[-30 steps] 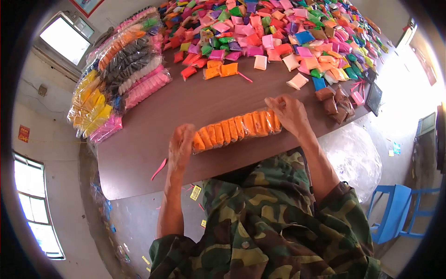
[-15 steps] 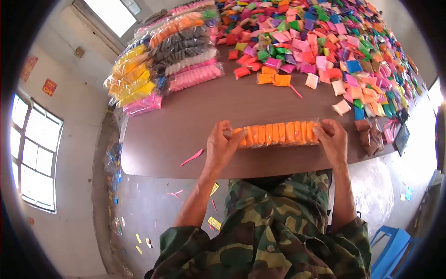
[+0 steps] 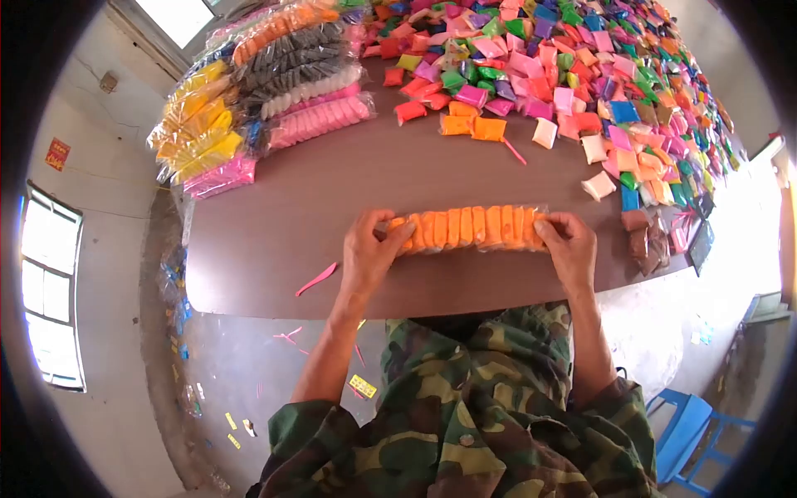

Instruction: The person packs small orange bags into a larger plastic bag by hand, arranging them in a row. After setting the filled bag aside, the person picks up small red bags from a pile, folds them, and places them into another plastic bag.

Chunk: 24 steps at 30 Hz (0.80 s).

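A clear bag holding a row of small orange packets lies lengthwise across the front part of the table. My left hand grips its left end between thumb and fingers. At the right end, my right hand pinches the bag the same way. Left of my left hand a pink plastic strip rests on the brown table. Two loose orange packets lie beyond the bag, with another pink strip beside them.
Filled bags of yellow packets, grey packets and pink packets are stacked back left. A big heap of coloured packets covers the back right. Brown packets sit near the right edge. A blue stool stands on the floor.
The whole view has shifted, so the table and bags appear further left. Both hands keep their hold on the ends of the orange row, which looks nearly unchanged.
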Each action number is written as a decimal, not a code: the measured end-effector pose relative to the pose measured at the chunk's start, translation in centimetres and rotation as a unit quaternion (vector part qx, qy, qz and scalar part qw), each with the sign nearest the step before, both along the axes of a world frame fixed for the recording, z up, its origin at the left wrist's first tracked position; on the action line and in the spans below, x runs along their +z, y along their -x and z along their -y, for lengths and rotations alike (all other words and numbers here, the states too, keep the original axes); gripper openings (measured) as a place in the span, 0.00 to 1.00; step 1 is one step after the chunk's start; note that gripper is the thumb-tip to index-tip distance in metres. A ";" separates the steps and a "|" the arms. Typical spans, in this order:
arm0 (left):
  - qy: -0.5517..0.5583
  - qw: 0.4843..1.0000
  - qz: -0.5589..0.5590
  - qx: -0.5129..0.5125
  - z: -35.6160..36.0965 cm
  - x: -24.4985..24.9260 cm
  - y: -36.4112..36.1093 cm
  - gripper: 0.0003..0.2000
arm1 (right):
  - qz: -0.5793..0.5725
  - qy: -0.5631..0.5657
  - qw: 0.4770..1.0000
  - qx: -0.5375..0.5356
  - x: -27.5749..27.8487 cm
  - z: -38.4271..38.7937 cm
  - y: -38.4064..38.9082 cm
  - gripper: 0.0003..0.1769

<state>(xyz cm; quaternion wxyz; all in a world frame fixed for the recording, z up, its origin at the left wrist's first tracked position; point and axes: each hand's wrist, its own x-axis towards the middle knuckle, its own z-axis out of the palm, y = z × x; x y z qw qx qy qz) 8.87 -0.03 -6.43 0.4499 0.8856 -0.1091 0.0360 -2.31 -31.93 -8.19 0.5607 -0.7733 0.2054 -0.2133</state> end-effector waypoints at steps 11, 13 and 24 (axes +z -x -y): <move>0.049 0.989 -0.136 0.037 0.4 2.4 -1.5 0.21 | -0.036 -0.038 0.999 -0.011 1.0 -0.5 -2.2 0.10; 0.048 0.990 -0.128 0.038 -0.3 2.1 -1.7 0.22 | -0.051 -0.093 0.994 -0.011 1.6 -1.2 -2.6 0.10; 0.130 0.986 0.014 0.107 -9.1 2.0 -14.2 0.22 | 0.037 -0.159 0.980 0.118 6.6 -6.5 -18.5 0.17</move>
